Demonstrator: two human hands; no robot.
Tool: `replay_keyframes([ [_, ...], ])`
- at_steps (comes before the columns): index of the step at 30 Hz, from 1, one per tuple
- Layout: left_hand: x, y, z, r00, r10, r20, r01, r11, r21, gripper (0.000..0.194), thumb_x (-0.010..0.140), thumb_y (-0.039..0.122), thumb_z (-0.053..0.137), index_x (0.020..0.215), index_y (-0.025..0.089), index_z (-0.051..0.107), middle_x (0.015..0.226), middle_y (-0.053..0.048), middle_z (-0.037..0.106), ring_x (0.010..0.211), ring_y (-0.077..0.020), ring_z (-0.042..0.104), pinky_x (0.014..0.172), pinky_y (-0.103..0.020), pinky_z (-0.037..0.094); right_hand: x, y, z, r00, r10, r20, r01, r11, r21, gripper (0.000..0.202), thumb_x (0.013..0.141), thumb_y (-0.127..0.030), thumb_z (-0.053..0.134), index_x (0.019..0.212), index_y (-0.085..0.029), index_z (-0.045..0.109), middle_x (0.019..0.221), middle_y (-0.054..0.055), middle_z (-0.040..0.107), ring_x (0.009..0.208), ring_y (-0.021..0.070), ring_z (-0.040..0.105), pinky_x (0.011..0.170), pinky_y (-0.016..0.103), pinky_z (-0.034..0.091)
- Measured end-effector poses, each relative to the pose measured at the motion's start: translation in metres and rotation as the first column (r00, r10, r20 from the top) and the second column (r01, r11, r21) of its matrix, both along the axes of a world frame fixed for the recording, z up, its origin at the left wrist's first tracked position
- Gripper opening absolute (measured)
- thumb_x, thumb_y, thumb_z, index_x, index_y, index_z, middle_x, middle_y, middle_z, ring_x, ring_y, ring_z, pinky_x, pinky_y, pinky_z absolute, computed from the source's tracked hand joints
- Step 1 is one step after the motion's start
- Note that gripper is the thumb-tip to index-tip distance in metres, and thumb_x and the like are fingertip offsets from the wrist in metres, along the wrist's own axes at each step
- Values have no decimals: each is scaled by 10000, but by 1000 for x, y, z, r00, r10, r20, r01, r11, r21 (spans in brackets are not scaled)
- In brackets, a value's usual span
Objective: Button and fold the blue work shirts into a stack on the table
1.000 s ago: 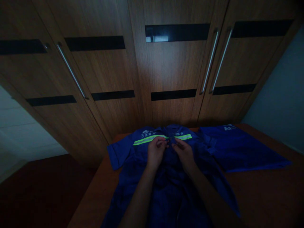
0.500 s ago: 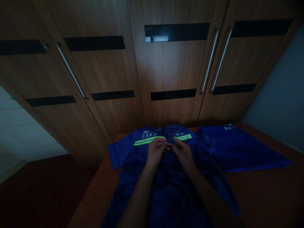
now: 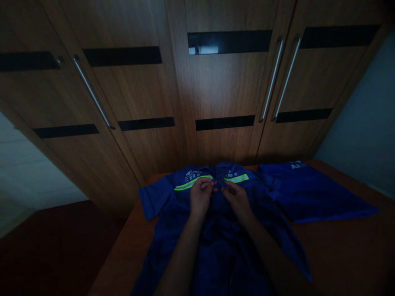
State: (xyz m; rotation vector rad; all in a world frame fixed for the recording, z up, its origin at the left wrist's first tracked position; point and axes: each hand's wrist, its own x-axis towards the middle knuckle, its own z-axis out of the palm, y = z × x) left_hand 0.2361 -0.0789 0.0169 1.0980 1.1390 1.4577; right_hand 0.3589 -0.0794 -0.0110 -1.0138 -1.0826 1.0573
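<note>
Lower centre of frame: left hand (image 3: 200,198) and right hand (image 3: 238,200), each grip pinched on blue shirt (image 3: 219,234); lettered blue fabric (image 3: 311,198), lower right.

A brown wardrobe (image 3: 225,88) with silver handles (image 3: 271,81) stands behind a flat blue bundle (image 3: 317,196)

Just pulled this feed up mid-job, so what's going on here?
A person has both bare hands on a dark blue short-sleeved shirt laid out on a reddish-brown table. The left hand and right hand pinch the cloth at the middle of the chest, close together, between the two halves of a reflective stripe. The fine detail there is too dark to tell. A brighter blue item lies to the right, untouched.
</note>
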Motion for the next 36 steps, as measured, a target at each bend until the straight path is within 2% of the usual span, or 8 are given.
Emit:
replay_keyframes([
  [9, 1, 2, -8, 996, -10, -85, 16, 998, 67, 98, 723, 204, 617, 811, 191, 575, 766, -14, 707, 635, -139, 668, 577, -212, 487, -2, -5, 8, 997, 42, -65, -42, 999, -3, 223, 653, -298, 700, 869, -247, 717, 749, -9, 693, 709, 193, 616, 695, 307, 470],
  [16, -1, 4, -12, 991, 0, -135, 12, 996, 90, 75, 735, 189, 602, 806, 189, 578, 697, 8, 670, 591, -125, 643, 567, -203, 467, 1, -9, 15, 989, -3, -146, 6, 1000, 24, 204, 670, -271, 678, 871, -258, 704, 786, -12, 693, 712, 186, 608, 723, 311, 468],
  [18, 0, 4, -13, 990, -9, -143, 23, 995, 94, 71, 728, 182, 606, 796, 186, 585, 696, 6, 670, 579, -123, 636, 555, -201, 460, 0, -9, 12, 994, -2, -105, 5, 1000, 30, 199, 661, -258, 671, 856, -247, 706, 767, -8, 686, 705, 189, 602, 706, 309, 468],
  [22, 0, 4, -12, 990, -20, -139, 35, 994, 102, 77, 707, 182, 628, 778, 180, 597, 701, 2, 671, 604, -124, 640, 579, -201, 469, -2, -7, 4, 991, -75, 107, 69, 996, 56, 208, 660, -249, 643, 855, -217, 710, 668, -15, 642, 629, 175, 567, 633, 293, 454],
  [26, 0, 3, -10, 992, -36, -121, 48, 995, 93, 97, 698, 211, 645, 777, 173, 604, 684, 7, 668, 583, -121, 638, 577, -205, 477, -1, -4, 0, 962, -112, 249, 85, 990, 116, 244, 701, -277, 590, 896, -181, 701, 689, -9, 636, 629, 167, 563, 628, 287, 456],
  [36, -1, 4, -10, 991, -69, -113, 80, 991, 103, 105, 704, 244, 655, 782, 175, 641, 720, -8, 691, 588, -128, 641, 555, -213, 487, -2, -4, -1, 943, -117, 311, 72, 986, 153, 240, 744, -306, 555, 923, -165, 631, 618, -40, 526, 572, 135, 509, 552, 244, 422],
])
